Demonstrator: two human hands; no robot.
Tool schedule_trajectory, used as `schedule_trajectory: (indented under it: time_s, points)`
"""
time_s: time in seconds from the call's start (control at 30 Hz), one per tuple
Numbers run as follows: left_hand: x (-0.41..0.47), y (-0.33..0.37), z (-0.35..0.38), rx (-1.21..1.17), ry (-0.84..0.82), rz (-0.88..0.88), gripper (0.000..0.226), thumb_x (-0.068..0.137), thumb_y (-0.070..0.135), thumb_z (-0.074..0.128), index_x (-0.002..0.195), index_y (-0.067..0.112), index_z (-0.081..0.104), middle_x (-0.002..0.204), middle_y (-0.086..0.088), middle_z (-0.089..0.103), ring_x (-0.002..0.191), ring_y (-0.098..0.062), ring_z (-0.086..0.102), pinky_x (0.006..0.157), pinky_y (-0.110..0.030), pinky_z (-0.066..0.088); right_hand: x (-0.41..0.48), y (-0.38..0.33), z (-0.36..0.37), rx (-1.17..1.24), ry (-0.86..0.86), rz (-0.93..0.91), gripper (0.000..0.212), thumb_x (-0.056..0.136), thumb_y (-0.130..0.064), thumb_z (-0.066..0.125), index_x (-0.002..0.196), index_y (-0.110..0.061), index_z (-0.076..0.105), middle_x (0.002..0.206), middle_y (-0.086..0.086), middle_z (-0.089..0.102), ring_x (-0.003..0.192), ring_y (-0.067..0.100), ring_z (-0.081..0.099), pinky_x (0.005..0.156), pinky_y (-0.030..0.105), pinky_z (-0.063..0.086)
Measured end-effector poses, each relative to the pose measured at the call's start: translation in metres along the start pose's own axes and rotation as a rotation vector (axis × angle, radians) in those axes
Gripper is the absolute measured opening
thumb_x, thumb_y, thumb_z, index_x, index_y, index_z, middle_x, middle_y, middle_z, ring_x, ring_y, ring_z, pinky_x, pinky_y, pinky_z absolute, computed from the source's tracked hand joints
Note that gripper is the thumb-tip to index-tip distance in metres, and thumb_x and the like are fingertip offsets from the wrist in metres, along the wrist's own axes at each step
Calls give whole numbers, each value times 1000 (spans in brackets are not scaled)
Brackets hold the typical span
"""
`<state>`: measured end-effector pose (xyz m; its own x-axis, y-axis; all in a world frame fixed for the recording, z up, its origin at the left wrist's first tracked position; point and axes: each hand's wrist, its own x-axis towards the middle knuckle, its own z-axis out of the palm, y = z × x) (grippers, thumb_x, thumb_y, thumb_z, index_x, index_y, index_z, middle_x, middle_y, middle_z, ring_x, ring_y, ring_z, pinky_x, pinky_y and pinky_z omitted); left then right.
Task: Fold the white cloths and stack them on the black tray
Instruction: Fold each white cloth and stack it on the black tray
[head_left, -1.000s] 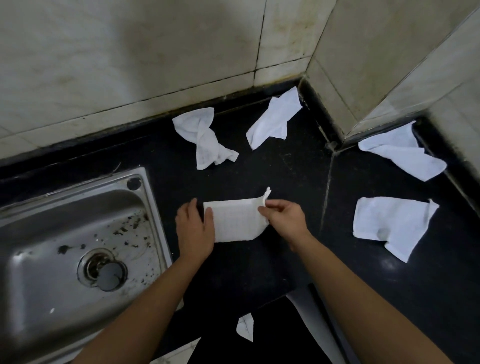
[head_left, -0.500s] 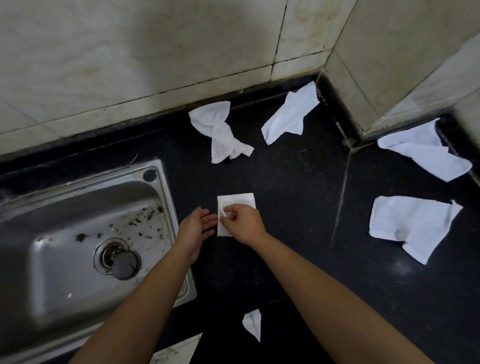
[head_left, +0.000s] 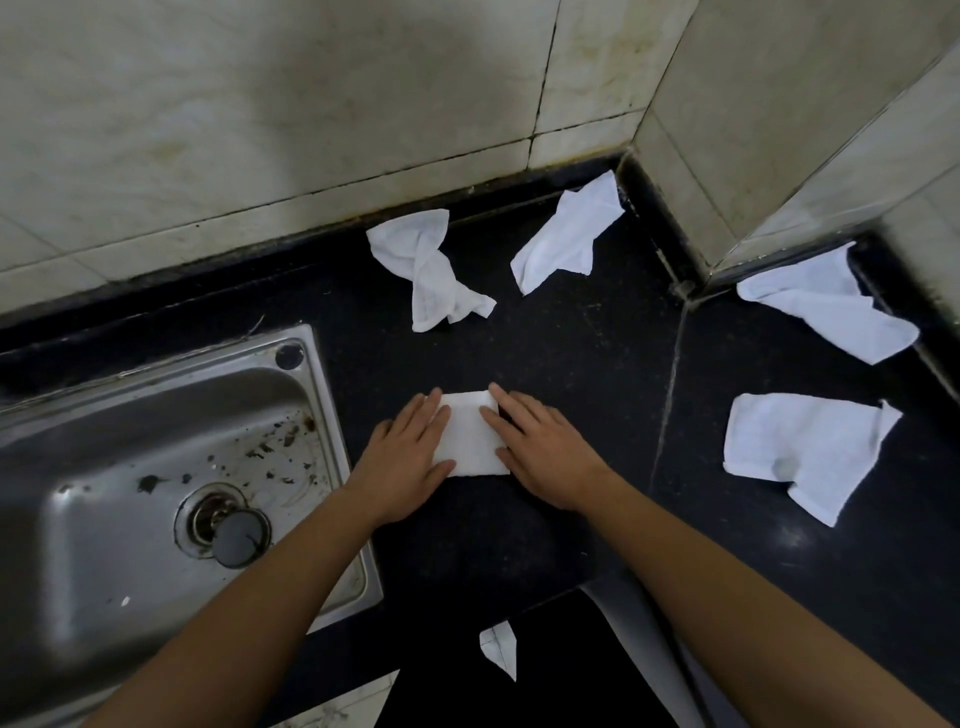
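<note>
White folded cloth – a small, compact rectangle – lies flat on the black stone countertop, just right of the stainless-steel sink. The left hand rests palm-down on the cloth's left edge, its fingers straight and close together. The right hand lies likewise on the right edge, fingers extended and only slightly spread. Neither hand curls round the fabric; both press it against the counter, leaving a strip of cloth visible between them.

Four unfolded white cloths lie apart from it on the same counter:
- a twisted cloth near the back wall, beyond the hands
- a crumpled cloth to its right, reaching into the corner
- a loosely flattened cloth at the far right, against the wall base
- a rumpled cloth nearer the front edge, well to the right of the right hand

Dark specks soil the sink basin, and a dark plug sits at its drain. Stained pale wall tiles back the counter. Below the counter's front edge a small white scrap shows – what it is cannot be told.
</note>
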<state>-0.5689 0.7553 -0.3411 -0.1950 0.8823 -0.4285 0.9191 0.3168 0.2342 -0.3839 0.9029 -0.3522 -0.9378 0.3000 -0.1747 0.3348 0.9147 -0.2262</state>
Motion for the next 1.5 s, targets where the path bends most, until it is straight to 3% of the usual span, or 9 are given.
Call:
schedule_trajectory:
  time_s: [0.17, 0.47, 0.7, 0.8, 0.97, 1.1, 1.2, 1.3, 1.5]
  points:
    - [13, -13, -7, 147, -154, 21, 84, 101, 52, 38, 156, 15, -14, 162, 0, -26, 151, -17, -17, 123, -49, 14, 15, 7, -4, -174, -260, -32, 75, 104, -56, 24, 160, -13, -2, 167, 7, -14, 154, 32, -8, 125, 50, 9]
    - [16, -31, -2, 269, -183, 123, 82, 96, 66, 15, 145, 19, -31, 154, 1, -38, 151, -19, -17, 122, -47, 10, 13, 10, 8, -173, -332, 26, 79, 102, -62, 17, 157, -17, -18, 164, 4, -27, 153, 33, -16, 123, 50, -3]
    - [17, -40, 3, 268, -166, 167, 98, 68, 80, -29, 147, 21, -32, 157, 1, -37, 150, -19, -21, 122, -49, 7, 14, 7, -2, -62, -372, 56, 84, 101, -62, 31, 158, -21, -14, 165, 4, -23, 153, 32, -16, 124, 51, -1]
    - [19, -42, 7, 250, -164, 170, 102, 64, 78, -36, 147, 20, -31, 157, 1, -37, 150, -19, -21, 122, -50, 7, 15, -1, -11, 203, -271, 207, 85, 96, -56, 53, 160, -24, 8, 168, 7, 3, 154, 29, 4, 123, 47, 11]
    - [19, -44, 11, 240, -151, 174, 93, 74, 78, -22, 147, 21, -32, 156, 1, -39, 147, -17, -26, 122, -51, 3, 27, -14, -19, 627, -78, 658, 66, 96, -45, 60, 150, -14, 38, 130, 7, 60, 121, 24, 56, 97, 37, 49]
    - [18, -45, 10, 246, -145, 181, 93, 74, 78, -24, 147, 21, -33, 155, 2, -40, 146, -17, -27, 121, -50, 1, 41, -14, -20, 917, -142, 908, 59, 92, -41, 68, 141, -12, 53, 133, 7, 61, 120, 23, 59, 96, 32, 49]
    - [17, -47, 14, 254, -95, 189, 93, 78, 76, -25, 152, 19, -24, 157, 1, -36, 150, -19, -17, 120, -52, 12, 47, -11, -18, 1069, -133, 985, 35, 88, -42, 72, 112, -16, 72, 113, 2, 69, 102, 18, 64, 95, 36, 54]
    - [11, -48, 18, 201, -32, 157, 88, 89, 74, -12, 156, 17, -12, 160, 0, -32, 152, -20, -3, 119, -53, 23, 49, -10, -16, 1210, -109, 998, 15, 90, -35, 73, 94, -22, 70, 105, -2, 66, 98, 16, 63, 94, 38, 55]
    - [-13, -23, 12, -242, 107, -153, 82, 96, 60, 43, 158, 15, 15, 167, -9, -5, 151, -26, 15, 122, -42, 21, 33, -12, -26, 1365, -41, 966, 21, 95, -28, 65, 112, -16, 63, 114, 5, 67, 103, 20, 66, 93, 44, 57]
